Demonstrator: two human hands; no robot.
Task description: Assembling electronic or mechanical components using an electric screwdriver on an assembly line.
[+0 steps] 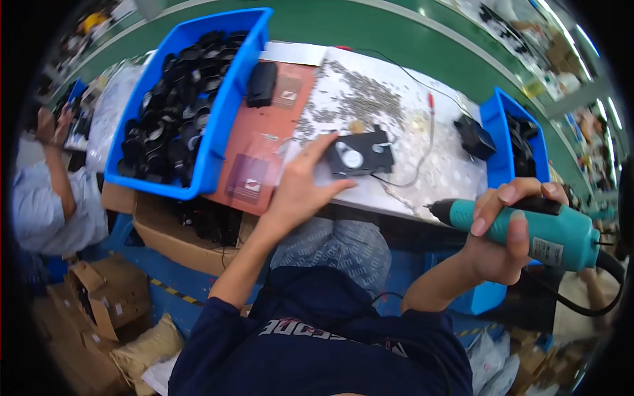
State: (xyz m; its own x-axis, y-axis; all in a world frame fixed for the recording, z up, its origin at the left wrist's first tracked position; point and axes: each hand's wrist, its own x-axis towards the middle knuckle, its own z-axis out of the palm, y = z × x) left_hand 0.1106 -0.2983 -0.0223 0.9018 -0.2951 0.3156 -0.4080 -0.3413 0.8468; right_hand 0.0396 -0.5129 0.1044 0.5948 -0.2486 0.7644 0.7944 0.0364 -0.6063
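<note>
My left hand (298, 185) is at the left side of a flat black casing (378, 156) on the white work surface. Its index finger lies at the casing's upper left corner and its thumb along the lower edge, gripping it between them. A round whitish disc (351, 158) shows on the casing. My right hand (498, 241) is wrapped round a teal electric screwdriver (561, 232), raised at the right with its dark tip pointing left. A black cord runs from the tool's rear end.
A blue bin (210, 155) of black parts stands left, another blue bin (494, 119) right. Many small screws (370, 96) lie scattered behind the casing. A thin cable with a red connector (431, 100) crosses the surface near a black box (474, 137). Someone's arm (58, 175) shows far left.
</note>
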